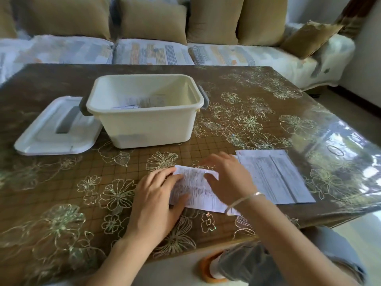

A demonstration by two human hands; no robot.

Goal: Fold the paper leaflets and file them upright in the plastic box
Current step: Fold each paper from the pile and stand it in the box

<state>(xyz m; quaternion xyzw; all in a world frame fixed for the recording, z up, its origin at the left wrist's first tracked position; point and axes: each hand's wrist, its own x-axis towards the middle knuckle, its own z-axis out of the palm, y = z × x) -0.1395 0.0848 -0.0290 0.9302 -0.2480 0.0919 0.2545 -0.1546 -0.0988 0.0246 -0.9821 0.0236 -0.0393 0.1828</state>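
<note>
We are at the folding step: one leaflet [195, 189] lies flat on the table [61, 182] in front of the box [144, 122], on our side of it, with both hands on it. Our left hand [156, 195] lies on its left edge, fingers straight, pressing down and gripping nothing. Our right hand [226, 180] is spread over its right half, likewise pressing flat (the view is a little blurred there). A pile [276, 176] of unfolded sheets sits to the front right of the box, and some folded ones [142, 102] are inside it. The lid [53, 129] lies just left of the box. Next, we judge, the crease wants firming, then the leaflet must be pinched up, carried to the box and stood on edge
</note>
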